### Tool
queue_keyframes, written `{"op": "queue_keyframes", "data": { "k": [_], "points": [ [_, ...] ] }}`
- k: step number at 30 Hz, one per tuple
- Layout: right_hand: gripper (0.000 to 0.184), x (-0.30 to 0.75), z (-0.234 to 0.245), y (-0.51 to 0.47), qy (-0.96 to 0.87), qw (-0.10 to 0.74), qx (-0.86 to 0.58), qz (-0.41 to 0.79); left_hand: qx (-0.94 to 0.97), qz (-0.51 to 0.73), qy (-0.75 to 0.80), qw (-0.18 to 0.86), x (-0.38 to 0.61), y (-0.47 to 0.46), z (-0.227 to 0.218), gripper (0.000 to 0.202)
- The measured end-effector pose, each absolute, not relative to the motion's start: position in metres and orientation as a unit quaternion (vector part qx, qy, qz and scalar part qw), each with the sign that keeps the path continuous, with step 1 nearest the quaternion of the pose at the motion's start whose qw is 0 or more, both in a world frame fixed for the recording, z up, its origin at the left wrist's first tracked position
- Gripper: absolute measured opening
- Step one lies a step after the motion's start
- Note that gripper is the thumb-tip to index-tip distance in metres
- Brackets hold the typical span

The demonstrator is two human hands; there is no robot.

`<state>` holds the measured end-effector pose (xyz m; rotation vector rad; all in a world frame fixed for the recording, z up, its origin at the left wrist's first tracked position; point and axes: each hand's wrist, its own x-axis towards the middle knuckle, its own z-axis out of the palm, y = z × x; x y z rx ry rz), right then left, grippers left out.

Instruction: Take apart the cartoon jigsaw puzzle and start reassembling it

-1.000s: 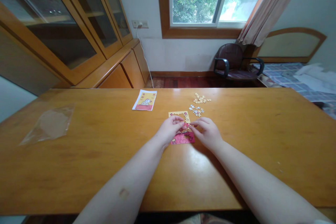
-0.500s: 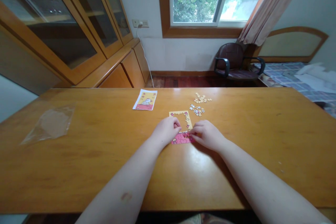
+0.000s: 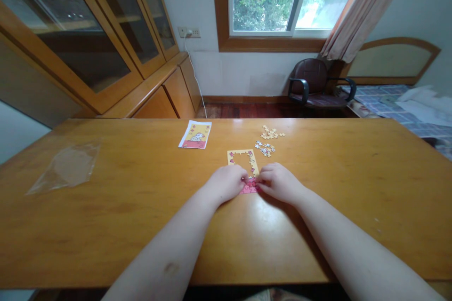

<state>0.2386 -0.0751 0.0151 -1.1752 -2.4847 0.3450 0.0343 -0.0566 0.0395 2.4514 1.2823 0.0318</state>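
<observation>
A partly assembled jigsaw puzzle (image 3: pixel 251 186) lies on the wooden table, with a yellow border around an open middle and a pink lower band. Over its lower left part rests my left hand (image 3: pixel 229 181), fingers bent together at the pink pieces. At the lower right edge, my right hand (image 3: pixel 277 181) has its fingertips pinched on the pink band. Whatever small piece may be between the fingers of either hand is hidden. Just beyond lie a pile of white patterned puzzle pieces (image 3: pixel 265 148) and a pile of yellow puzzle pieces (image 3: pixel 271 133).
A picture card (image 3: pixel 196 134) with a white animal on yellow and pink lies at the far left of the puzzle. A clear plastic bag (image 3: pixel 68 165) is on the left of the table (image 3: pixel 141 225). Past the table stand a chair (image 3: pixel 312 82) and a glass-door cabinet (image 3: pixel 106 33).
My left hand has shifted right and slightly nearer along the pink band, closer to my right hand. My right hand stays almost in place.
</observation>
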Motion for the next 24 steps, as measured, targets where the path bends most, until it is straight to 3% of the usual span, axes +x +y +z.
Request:
{"op": "queue_keyframes", "data": {
  "k": [6, 24],
  "points": [
    [0.012, 0.237, 0.014, -0.076, -0.885, 0.177, -0.414, 0.117, 0.895, -0.020, 0.422, 0.144, 0.031, -0.062, 0.047, 0.034],
    [0.019, 0.239, 0.026, -0.080, -0.892, 0.133, -0.417, 0.109, 0.855, -0.003, 0.464, 0.231, 0.035, -0.065, 0.047, 0.026]
  ]
}}
